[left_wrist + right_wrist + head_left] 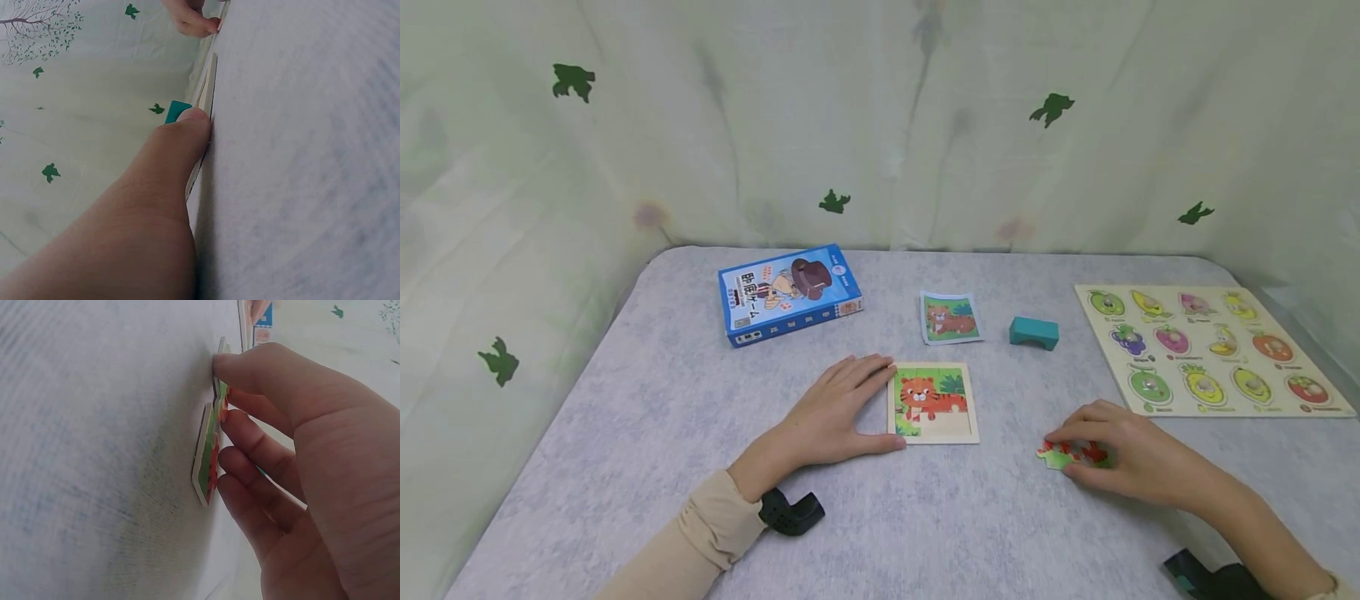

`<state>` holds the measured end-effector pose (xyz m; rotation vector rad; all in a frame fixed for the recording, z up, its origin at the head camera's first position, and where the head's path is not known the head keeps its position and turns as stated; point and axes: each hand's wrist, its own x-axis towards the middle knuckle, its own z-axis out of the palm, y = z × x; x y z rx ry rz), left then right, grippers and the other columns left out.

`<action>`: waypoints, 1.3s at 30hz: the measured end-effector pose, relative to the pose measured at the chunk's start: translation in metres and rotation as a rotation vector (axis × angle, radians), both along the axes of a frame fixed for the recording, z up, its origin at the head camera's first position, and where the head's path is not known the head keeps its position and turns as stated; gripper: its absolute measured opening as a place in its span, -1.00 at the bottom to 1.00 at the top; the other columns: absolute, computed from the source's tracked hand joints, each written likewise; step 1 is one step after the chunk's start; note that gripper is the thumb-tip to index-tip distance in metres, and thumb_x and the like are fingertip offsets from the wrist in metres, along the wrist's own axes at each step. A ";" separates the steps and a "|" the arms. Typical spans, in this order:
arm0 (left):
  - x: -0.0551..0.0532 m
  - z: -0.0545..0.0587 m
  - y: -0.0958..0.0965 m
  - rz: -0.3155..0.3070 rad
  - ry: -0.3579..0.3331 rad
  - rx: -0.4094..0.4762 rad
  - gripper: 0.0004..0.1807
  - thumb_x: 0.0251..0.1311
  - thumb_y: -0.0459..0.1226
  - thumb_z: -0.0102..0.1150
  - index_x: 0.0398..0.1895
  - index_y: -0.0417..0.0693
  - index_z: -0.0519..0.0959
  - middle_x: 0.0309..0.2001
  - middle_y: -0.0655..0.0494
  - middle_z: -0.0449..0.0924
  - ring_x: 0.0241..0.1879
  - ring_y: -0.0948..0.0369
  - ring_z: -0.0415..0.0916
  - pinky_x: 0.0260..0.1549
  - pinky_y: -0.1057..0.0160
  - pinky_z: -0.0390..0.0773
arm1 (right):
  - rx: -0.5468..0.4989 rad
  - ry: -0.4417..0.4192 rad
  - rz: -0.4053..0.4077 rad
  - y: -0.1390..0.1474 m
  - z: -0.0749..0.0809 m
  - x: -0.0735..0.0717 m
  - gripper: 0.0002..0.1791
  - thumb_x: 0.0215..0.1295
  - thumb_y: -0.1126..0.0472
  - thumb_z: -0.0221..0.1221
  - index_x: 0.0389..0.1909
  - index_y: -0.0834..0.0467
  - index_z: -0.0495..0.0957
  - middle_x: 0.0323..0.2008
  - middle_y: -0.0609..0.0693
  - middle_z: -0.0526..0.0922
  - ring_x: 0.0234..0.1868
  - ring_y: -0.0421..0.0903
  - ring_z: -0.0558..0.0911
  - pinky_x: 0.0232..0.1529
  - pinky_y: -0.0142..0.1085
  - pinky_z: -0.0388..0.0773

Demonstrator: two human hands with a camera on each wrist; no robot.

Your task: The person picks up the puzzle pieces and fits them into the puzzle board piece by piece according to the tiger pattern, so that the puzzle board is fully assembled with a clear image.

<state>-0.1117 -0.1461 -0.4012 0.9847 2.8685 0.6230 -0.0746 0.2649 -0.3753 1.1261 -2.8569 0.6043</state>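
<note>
A square wooden puzzle board (973,408) with an orange tiger picture lies at the table's middle; bare wood shows at its lower right. My left hand (831,417) rests at the board's left side, fingers fairly straight. Its fingertips touch near the top left corner and its thumb the bottom edge. To the right, my right hand (1138,454) pinches a red and green puzzle piece (222,394) between thumb and fingers, low at the table. Another puzzle piece (205,459) lies beside it under the other fingers, which partly hide both.
Behind the board lies a tiger picture card (951,318), with a teal arch block (1033,332) to its right. A blue game box (790,294) sits at the back left. A fruit puzzle board (1213,352) covers the right side. Curtains (880,125) surround the table.
</note>
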 end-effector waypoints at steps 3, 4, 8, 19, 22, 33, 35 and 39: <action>0.000 0.000 0.000 0.001 -0.003 0.000 0.10 0.17 0.36 0.27 0.60 -0.08 0.22 0.60 0.01 0.16 0.60 0.07 0.05 0.63 -0.04 -0.06 | -0.003 0.006 -0.009 -0.001 0.001 0.000 -0.60 0.11 0.20 0.52 -0.03 -0.19 0.75 -0.14 -0.42 0.63 -0.21 -0.41 0.44 -0.33 -0.51 0.51; 0.000 0.000 0.000 0.001 -0.003 0.001 0.10 0.17 0.36 0.27 0.60 -0.08 0.22 0.60 0.01 0.16 0.60 0.07 0.05 0.63 -0.04 -0.06 | -0.003 0.010 -0.012 -0.001 0.001 0.000 -0.60 0.10 0.20 0.52 -0.04 -0.20 0.75 -0.14 -0.43 0.63 -0.21 -0.41 0.44 -0.33 -0.50 0.51; 0.000 0.000 0.001 0.003 -0.003 0.000 0.10 0.16 0.36 0.27 0.60 -0.08 0.22 0.60 0.01 0.16 0.60 0.07 0.04 0.63 -0.05 -0.05 | -0.007 0.032 -0.010 -0.002 0.004 -0.002 -0.60 0.10 0.18 0.52 -0.04 -0.22 0.74 -0.15 -0.44 0.61 -0.23 -0.41 0.44 -0.34 -0.52 0.47; 0.001 0.000 0.000 0.003 -0.004 0.006 0.10 0.16 0.37 0.27 0.61 -0.07 0.22 0.60 0.02 0.15 0.61 0.07 0.04 0.63 -0.05 -0.06 | -0.001 0.026 0.020 -0.009 0.010 -0.009 -0.62 0.11 0.20 0.51 -0.04 -0.18 0.75 -0.16 -0.41 0.62 -0.26 -0.38 0.43 -0.37 -0.54 0.43; 0.001 0.000 0.000 0.005 -0.007 0.006 0.10 0.16 0.36 0.27 0.61 -0.07 0.22 0.60 0.02 0.15 0.61 0.07 0.04 0.63 -0.04 -0.06 | 0.018 0.011 0.019 -0.012 0.012 -0.011 -0.63 0.13 0.18 0.51 -0.03 -0.18 0.75 -0.15 -0.41 0.62 -0.23 -0.37 0.45 -0.35 -0.52 0.46; 0.001 0.001 0.000 0.003 -0.004 0.004 0.10 0.16 0.37 0.27 0.60 -0.08 0.22 0.60 0.01 0.15 0.61 0.07 0.04 0.63 -0.04 -0.06 | 0.035 0.021 0.036 -0.023 0.015 -0.018 -0.63 0.16 0.16 0.49 0.00 -0.19 0.74 -0.14 -0.42 0.62 -0.11 -0.37 0.54 -0.18 -0.41 0.65; 0.001 0.001 0.000 0.002 -0.003 0.004 0.10 0.16 0.36 0.27 0.60 -0.08 0.22 0.60 0.01 0.15 0.61 0.07 0.04 0.63 -0.04 -0.06 | 0.035 0.035 0.037 -0.026 0.016 -0.019 -0.63 0.15 0.15 0.50 -0.01 -0.18 0.74 -0.14 -0.43 0.62 -0.10 -0.39 0.54 -0.15 -0.39 0.66; 0.001 0.001 0.000 0.004 -0.005 0.005 0.10 0.16 0.36 0.27 0.60 -0.08 0.22 0.60 0.01 0.15 0.61 0.07 0.04 0.63 -0.04 -0.06 | 0.038 0.022 0.033 -0.031 0.017 -0.021 -0.63 0.16 0.12 0.49 0.01 -0.16 0.74 -0.12 -0.41 0.63 -0.09 -0.37 0.55 -0.13 -0.36 0.68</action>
